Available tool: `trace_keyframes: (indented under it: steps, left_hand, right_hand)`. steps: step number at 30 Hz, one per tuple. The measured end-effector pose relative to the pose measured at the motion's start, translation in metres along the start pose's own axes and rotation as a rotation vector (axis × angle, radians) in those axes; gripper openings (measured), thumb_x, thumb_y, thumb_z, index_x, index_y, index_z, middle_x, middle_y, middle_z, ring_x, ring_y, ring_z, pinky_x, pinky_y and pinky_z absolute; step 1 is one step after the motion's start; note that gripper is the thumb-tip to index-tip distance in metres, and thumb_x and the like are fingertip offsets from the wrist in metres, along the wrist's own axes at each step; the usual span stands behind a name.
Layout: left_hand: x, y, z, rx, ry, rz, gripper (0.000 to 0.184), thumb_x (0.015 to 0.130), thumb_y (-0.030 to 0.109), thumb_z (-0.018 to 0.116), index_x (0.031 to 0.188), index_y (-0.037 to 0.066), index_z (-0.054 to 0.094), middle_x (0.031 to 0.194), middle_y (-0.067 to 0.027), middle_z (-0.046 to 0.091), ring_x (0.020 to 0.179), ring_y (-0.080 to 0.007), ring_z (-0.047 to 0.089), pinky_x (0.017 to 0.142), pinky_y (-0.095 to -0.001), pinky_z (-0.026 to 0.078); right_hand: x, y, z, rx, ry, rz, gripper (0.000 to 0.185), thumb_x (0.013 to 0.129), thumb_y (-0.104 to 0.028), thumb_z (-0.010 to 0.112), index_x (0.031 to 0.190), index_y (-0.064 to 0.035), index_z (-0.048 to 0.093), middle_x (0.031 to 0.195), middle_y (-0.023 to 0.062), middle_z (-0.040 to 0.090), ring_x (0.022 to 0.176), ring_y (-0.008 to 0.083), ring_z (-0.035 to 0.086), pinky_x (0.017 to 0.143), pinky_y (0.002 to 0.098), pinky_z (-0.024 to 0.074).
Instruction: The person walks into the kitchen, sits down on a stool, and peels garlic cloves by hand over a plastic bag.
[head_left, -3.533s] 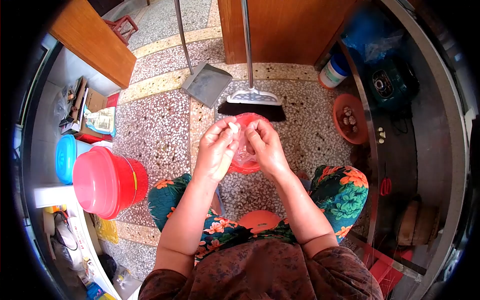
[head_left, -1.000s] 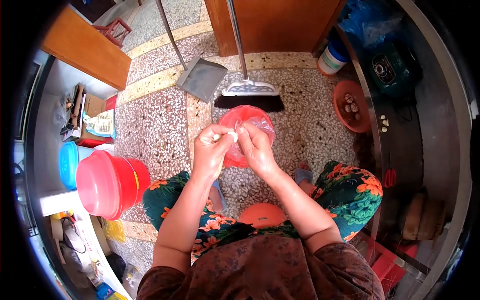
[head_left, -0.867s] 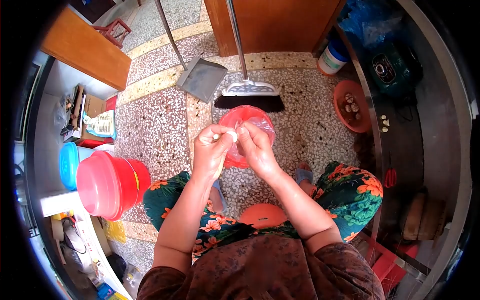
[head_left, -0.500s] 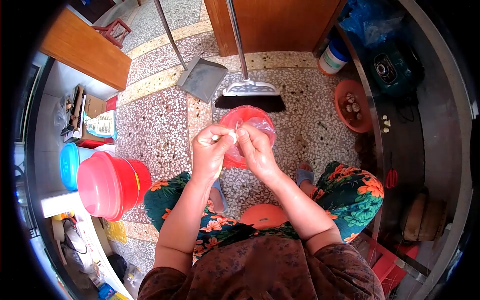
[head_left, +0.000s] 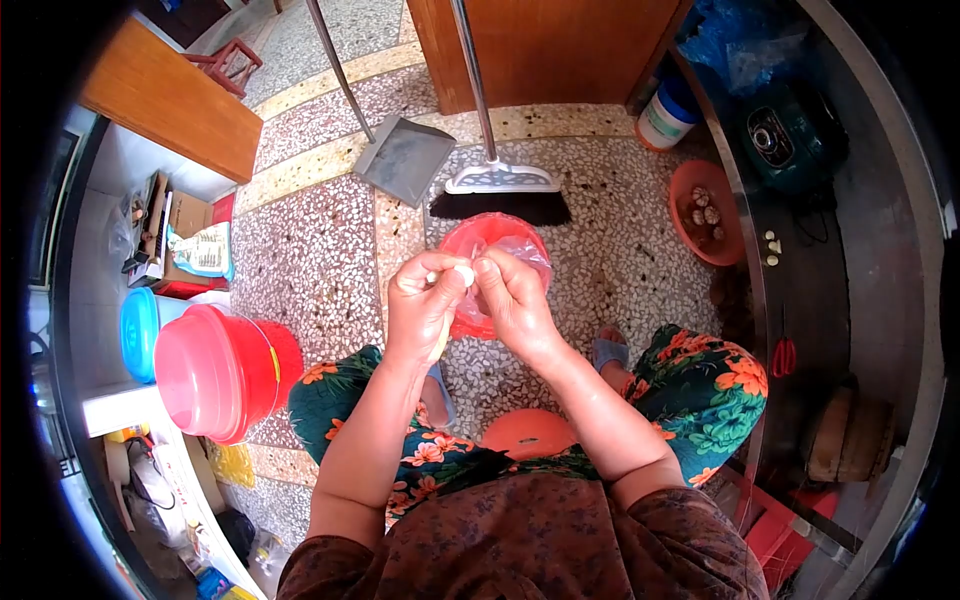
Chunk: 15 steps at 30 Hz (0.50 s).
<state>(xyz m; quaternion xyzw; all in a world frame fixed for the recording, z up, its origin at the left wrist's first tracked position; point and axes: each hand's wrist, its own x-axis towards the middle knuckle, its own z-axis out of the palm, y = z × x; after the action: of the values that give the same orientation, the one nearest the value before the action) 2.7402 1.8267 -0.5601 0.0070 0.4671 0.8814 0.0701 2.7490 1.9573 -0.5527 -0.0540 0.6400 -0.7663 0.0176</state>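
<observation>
My left hand (head_left: 422, 300) is closed around a small white piece (head_left: 463, 275) that looks like a peeled garlic clove, its pale end showing between thumb and forefinger. Another pale bit sticks out at the curled fingers. Close beside it, my right hand (head_left: 512, 300) is closed, thumb against forefinger at the piece; anything inside its fingers is too small to make out. Both hands are over the near part of a red basin (head_left: 490, 223) lined with a clear plastic bag (head_left: 525, 252).
A broom (head_left: 503, 180) and grey dustpan (head_left: 405, 160) stand beyond the basin. At left is a red lidded bucket (head_left: 215, 370). An orange bowl (head_left: 690, 240) with garlic bulbs sits at right, near several white cloves (head_left: 771, 247) and red-handled scissors (head_left: 783, 357) on a dark shelf.
Since the earliest frame, my hands have come lower and closer together, and the view has shifted slightly. Over the last second the hands have barely moved, with the white piece turned a little.
</observation>
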Motion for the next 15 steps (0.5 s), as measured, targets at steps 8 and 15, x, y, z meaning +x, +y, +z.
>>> trace_keyframes:
  steps: [8,15]
  left_hand:
    - [0.006,-0.001,-0.002,-0.207,-0.109,-0.064,0.012,0.091,0.011,0.058,0.100,0.004,0.060,0.095,-0.0026,0.060,0.082,-0.0085,0.053,0.071,-0.0230,0.042]
    - [0.007,-0.003,-0.001,-0.214,-0.099,-0.149,0.014,0.093,0.015,0.054,0.102,0.006,0.059,0.094,-0.0004,0.058,0.078,-0.0068,0.049,0.074,-0.0241,0.041]
  right_hand:
    - [0.003,0.002,-0.003,0.229,-0.035,0.102,0.021,0.098,-0.020,0.047,0.082,-0.0072,0.047,0.068,-0.0055,0.043,0.058,0.0017,0.035,0.050,0.0191,0.0286]
    - [0.006,-0.013,-0.005,0.087,0.019,0.017,0.013,0.088,-0.006,0.058,0.082,-0.0043,0.047,0.073,-0.0021,0.046,0.066,0.0052,0.043,0.057,0.0223,0.0388]
